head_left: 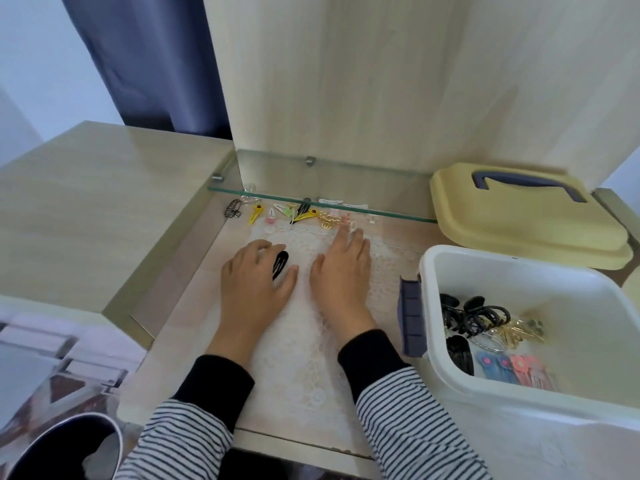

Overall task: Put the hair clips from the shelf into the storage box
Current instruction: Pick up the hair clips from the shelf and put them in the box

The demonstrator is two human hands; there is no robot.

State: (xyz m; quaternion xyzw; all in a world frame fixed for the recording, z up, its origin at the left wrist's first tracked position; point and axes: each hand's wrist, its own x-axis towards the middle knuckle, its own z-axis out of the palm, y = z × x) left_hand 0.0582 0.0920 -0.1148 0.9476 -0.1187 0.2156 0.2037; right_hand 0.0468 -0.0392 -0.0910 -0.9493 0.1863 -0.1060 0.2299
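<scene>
Left hand (256,277) curls round a black clip (280,265); right hand (343,268) stretches to the far row of hair clips (302,215) — pinching or only touching, I can't tell — with the storage box (519,260) just right, partly filled.

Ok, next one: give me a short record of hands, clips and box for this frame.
left hand: holds a black clip over the lace mat
right hand: fingertips at the clip row; grip unclear
clip row: under the glass shelf, several lie there
storage box: open, right side, clips inside
lid: off, behind the storage box
</scene>
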